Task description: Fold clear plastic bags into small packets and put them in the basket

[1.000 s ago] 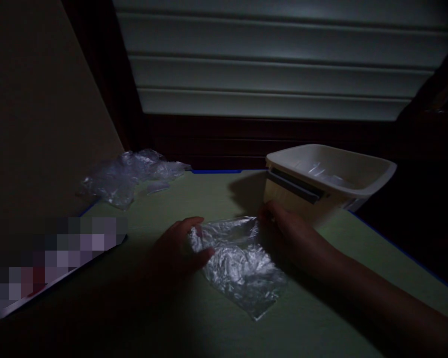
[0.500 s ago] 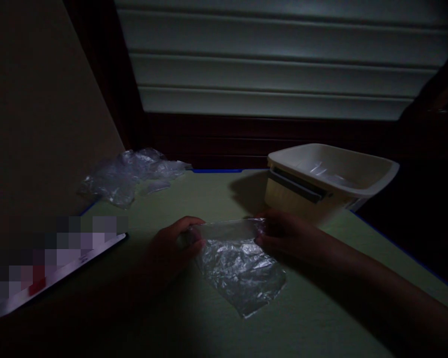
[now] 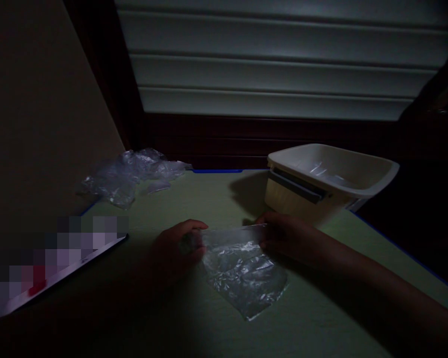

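Over the middle of a pale green table, holding a clear, crinkled plastic bag spread out. Pinching one upper corner with the fingers of the left hand and the opposite upper corner with the fingers of the right hand. Working near a cream-coloured bin at the right, well apart from a crumpled heap of clear plastic at the far left.
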A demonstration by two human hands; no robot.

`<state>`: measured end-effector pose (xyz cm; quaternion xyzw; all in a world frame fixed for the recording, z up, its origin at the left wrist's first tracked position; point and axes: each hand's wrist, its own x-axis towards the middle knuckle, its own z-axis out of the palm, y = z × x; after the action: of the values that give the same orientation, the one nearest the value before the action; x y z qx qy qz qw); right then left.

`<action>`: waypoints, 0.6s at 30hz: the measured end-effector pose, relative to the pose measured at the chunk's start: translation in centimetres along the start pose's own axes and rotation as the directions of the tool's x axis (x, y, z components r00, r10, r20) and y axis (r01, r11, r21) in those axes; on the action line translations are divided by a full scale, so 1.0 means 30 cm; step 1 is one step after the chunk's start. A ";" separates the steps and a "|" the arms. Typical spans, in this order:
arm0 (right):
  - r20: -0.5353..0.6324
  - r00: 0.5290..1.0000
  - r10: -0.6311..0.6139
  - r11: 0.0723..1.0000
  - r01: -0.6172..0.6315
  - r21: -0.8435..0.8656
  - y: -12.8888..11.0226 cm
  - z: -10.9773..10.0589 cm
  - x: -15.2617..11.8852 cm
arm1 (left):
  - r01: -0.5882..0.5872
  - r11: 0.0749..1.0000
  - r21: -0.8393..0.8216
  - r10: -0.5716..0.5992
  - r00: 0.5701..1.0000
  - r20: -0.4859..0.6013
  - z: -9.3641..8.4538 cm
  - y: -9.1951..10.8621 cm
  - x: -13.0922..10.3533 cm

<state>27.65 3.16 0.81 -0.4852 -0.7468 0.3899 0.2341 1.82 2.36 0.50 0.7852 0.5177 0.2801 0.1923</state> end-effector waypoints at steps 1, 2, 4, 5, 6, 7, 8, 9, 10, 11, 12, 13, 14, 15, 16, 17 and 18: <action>-0.020 1.000 0.001 1.000 -0.001 -0.020 0.000 0.001 0.001 | 0.002 1.000 -0.012 -0.001 1.000 0.004 0.001 0.000 -0.001; -0.039 0.999 0.003 0.999 -0.005 -0.039 0.000 0.001 0.001 | 0.006 1.000 -0.026 -0.006 1.000 0.012 0.001 0.000 -0.002; -0.059 0.998 -0.001 0.998 -0.003 -0.066 -0.003 0.002 0.002 | 0.003 0.999 -0.033 -0.003 1.000 0.024 0.003 -0.001 -0.004; -0.061 0.998 -0.009 0.997 0.005 -0.072 -0.004 0.001 0.002 | 0.000 1.000 -0.024 0.001 1.000 0.025 0.004 -0.002 -0.005; -0.055 0.998 -0.015 0.997 0.011 -0.076 -0.005 0.001 0.003 | -0.003 1.000 -0.014 0.003 1.000 0.026 0.004 -0.004 -0.005; -0.049 0.999 -0.018 0.996 0.014 -0.083 -0.005 0.000 0.003 | -0.006 1.000 -0.005 0.006 0.999 0.033 0.003 -0.005 -0.005; -0.048 0.999 -0.019 0.995 0.014 -0.094 -0.005 -0.001 0.003 | -0.007 1.000 0.001 0.007 0.999 0.044 0.001 -0.005 -0.005; -0.051 0.998 -0.020 0.994 0.014 -0.113 -0.003 -0.003 0.003 | -0.007 1.000 0.005 0.007 0.998 0.055 -0.002 -0.004 -0.004; -0.059 0.998 -0.022 0.991 0.013 -0.136 -0.001 -0.004 0.004 | -0.006 1.000 0.006 0.005 0.998 0.065 -0.004 -0.002 -0.002; -0.069 0.997 -0.030 0.986 0.018 -0.165 0.003 -0.005 0.005 | -0.003 1.000 0.007 0.003 0.997 0.071 -0.007 0.001 0.000; -0.078 0.996 -0.041 0.981 0.025 -0.194 0.006 -0.007 0.005 | 0.000 1.000 0.010 -0.001 0.997 0.071 -0.009 0.004 0.002; -0.084 0.995 -0.053 0.975 0.033 -0.222 0.010 -0.008 0.006 | 0.002 1.000 0.015 -0.003 0.998 0.064 -0.010 0.008 0.004; -0.086 0.994 -0.061 0.969 0.039 -0.244 0.012 -0.009 0.006 | -0.002 1.000 0.022 0.001 0.999 0.052 -0.010 0.012 0.006; -0.086 0.994 -0.067 0.965 0.042 -0.260 0.014 -0.011 0.005 | -0.014 0.999 0.029 0.013 0.999 0.044 -0.010 0.014 0.008; -0.087 0.993 -0.073 0.961 0.046 -0.273 0.014 -0.012 0.004 | -0.032 0.999 0.036 0.031 0.999 0.037 -0.009 0.016 0.009; -0.090 0.992 -0.083 0.956 0.054 -0.288 0.012 -0.014 0.002 | -0.053 0.998 0.044 0.051 0.998 0.030 -0.007 0.016 0.009; -0.091 0.991 -0.095 0.950 0.063 -0.306 0.009 -0.016 -0.001 | -0.075 0.996 0.053 0.074 0.997 0.025 -0.006 0.014 0.009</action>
<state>28.15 3.37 0.86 -0.5048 -0.8032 0.2353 0.2114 2.09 2.44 0.95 0.8120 0.4931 0.2640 0.1666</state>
